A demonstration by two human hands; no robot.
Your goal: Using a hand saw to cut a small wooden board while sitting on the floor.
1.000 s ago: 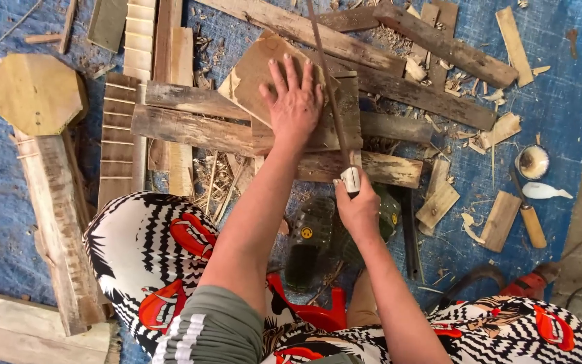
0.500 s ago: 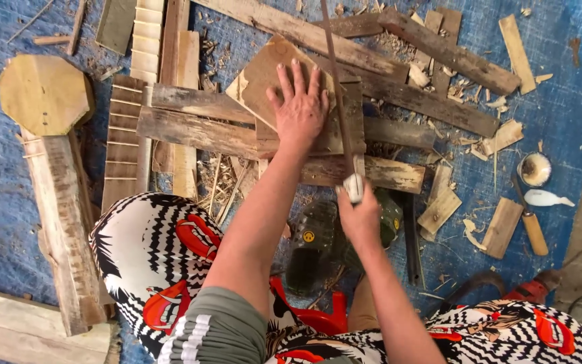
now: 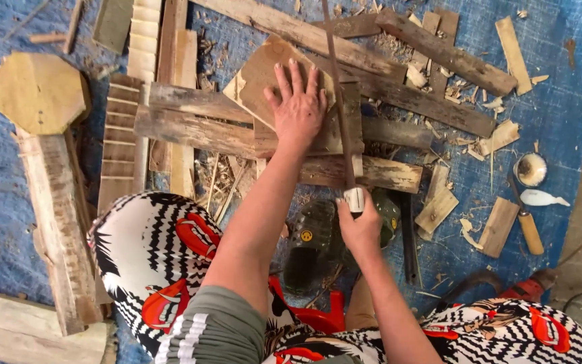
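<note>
On the blue tarp (image 3: 8,202), left hand (image 3: 298,108) lies flat on board (image 3: 264,74); right hand (image 3: 358,226) grips saw (image 3: 338,101).

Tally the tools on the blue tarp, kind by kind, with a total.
Saw, held in the right hand: 1
Wooden-handled knife: 1
Red power drill: 1
Total: 3
The left hand presses flat on the board.

Packages: none showing among the wood scraps.
Signs and screens: none showing.
Label: small round yellow sticker with dark marks (image 3: 306,236) sitting on the dark green shoe (image 3: 311,246), just left of the right hand (image 3: 358,226).
</note>
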